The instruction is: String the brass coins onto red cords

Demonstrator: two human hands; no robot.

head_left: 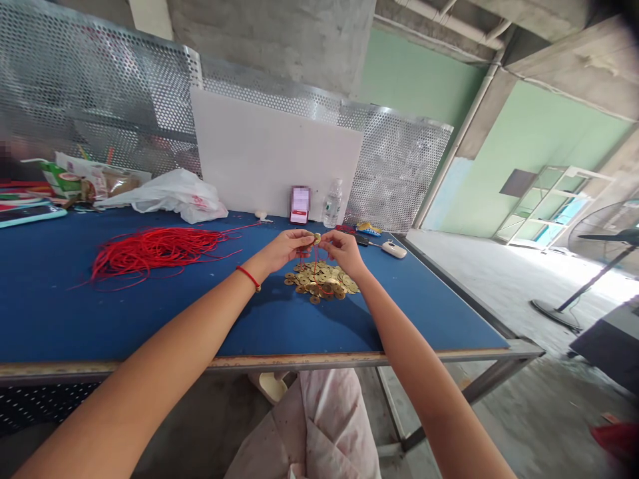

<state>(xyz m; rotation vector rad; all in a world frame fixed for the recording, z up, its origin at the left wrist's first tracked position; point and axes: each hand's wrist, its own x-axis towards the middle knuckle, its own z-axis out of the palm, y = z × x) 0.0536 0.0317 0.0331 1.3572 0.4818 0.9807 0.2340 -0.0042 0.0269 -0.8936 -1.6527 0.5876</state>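
Above a heap of brass coins (324, 279) with holes in them, both hands meet at fingertip height. My left hand (287, 249) is closed and pinches a brass coin (317, 237) between thumb and fingers. Close against the coin's other side, my right hand (344, 251) is closed too, its fingertips pinching a thin red cord (315, 266) that loops down over the heap. Fingers partly cover where cord and coin meet, so I cannot tell how far the cord passes through. A large bundle of red cords (154, 253) lies to the left on the blue table top (200, 313).
A phone (300, 205) and a clear plastic bottle (332, 203) stand behind the coins against a white board (274, 146). Right of them are a white key fob (394, 249) and a yellow-blue packet (368, 229). A white plastic bag (174, 193) sits back left.
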